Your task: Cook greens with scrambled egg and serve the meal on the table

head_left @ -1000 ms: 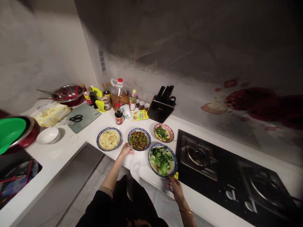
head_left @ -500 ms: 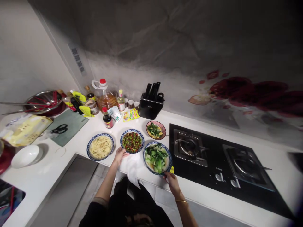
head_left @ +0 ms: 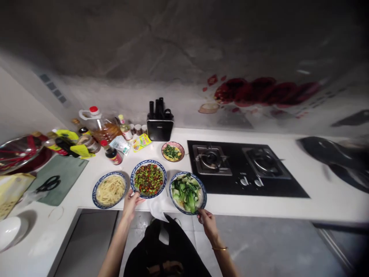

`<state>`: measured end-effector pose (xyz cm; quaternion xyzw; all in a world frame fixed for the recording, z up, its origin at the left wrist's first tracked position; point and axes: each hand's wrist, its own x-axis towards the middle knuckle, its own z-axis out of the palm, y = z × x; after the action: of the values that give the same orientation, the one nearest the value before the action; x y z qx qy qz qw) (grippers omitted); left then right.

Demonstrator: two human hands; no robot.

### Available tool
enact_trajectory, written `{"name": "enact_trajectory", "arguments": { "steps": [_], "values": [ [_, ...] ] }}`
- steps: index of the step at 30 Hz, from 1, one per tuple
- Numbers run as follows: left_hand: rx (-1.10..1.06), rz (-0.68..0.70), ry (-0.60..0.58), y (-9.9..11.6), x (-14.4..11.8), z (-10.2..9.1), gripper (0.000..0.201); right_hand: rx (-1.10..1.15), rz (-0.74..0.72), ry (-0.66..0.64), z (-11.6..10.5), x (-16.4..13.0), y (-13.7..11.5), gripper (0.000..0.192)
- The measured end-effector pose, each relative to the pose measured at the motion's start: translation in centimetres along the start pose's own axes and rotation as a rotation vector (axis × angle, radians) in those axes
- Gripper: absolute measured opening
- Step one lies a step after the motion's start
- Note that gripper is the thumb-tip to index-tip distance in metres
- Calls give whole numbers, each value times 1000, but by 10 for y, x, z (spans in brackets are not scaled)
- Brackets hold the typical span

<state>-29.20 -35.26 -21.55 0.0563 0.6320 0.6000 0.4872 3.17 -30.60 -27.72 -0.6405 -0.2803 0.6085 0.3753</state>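
My left hand (head_left: 131,203) grips the near left rim of a blue-and-white plate of chopped green and red peppers (head_left: 148,178). That plate looks raised a little above the counter. To its right, my right hand (head_left: 208,223) pinches the near right rim of a similar plate of cooked leafy greens (head_left: 188,193); whether this one touches the counter I cannot tell. A plate of pale shredded food (head_left: 110,190) rests left of my left hand. Behind the greens sits a smaller pink-rimmed plate of greens and egg (head_left: 172,152). White tissue (head_left: 158,209) hangs at the counter edge between my hands.
A black gas hob (head_left: 245,169) lies to the right, with a dark pan (head_left: 331,152) beyond it. At the back are a knife block (head_left: 160,129), an oil jug (head_left: 105,130) and a sauce bottle (head_left: 112,154). Scissors (head_left: 49,184) lie on a green board (head_left: 69,173) at left.
The view has turned right, bringing the dark pan into sight. The pepper plate in my left hand has come up closer to me. Both hands keep hold of their plates.
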Motion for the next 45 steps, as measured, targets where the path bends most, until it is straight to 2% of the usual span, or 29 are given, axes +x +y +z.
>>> {"name": "enact_trajectory", "arguments": {
  "steps": [3, 5, 9, 12, 15, 21, 25, 30, 35, 40, 45],
  "values": [
    [97, -16, -47, -2, -23, 6, 35, 52, 5, 27, -26, -30, 2, 37],
    [166, -35, -89, -7, -38, 16, 37, 94, 15, 48, -49, -51, 4, 37],
    [244, -78, -198, -31, -74, 58, 37, 192, 29, 163, -113, -89, 14, 36],
    [300, -109, -281, -61, -110, 106, 37, 270, 22, 275, -178, -117, 28, 35],
    [354, -122, -358, -102, -154, 161, 33, 317, 16, 388, -252, -145, 41, 37],
    [491, -235, -554, -191, -249, 287, 29, 410, -5, 655, -397, -194, 53, 39],
    [583, -291, -709, -251, -310, 385, 33, 496, -18, 822, -488, -200, 57, 40],
    [689, -369, -916, -341, -372, 524, 33, 611, -34, 1019, -619, -167, 63, 43],
    [820, -378, -1075, -432, -430, 693, 33, 698, -18, 1195, -761, -115, 45, 46],
    [882, -335, -1246, -507, -513, 871, 39, 806, -13, 1365, -893, -72, -2, 44],
    [937, -316, -1419, -596, -593, 1030, 39, 872, -65, 1455, -1044, -25, -41, 41]
  ]
}}
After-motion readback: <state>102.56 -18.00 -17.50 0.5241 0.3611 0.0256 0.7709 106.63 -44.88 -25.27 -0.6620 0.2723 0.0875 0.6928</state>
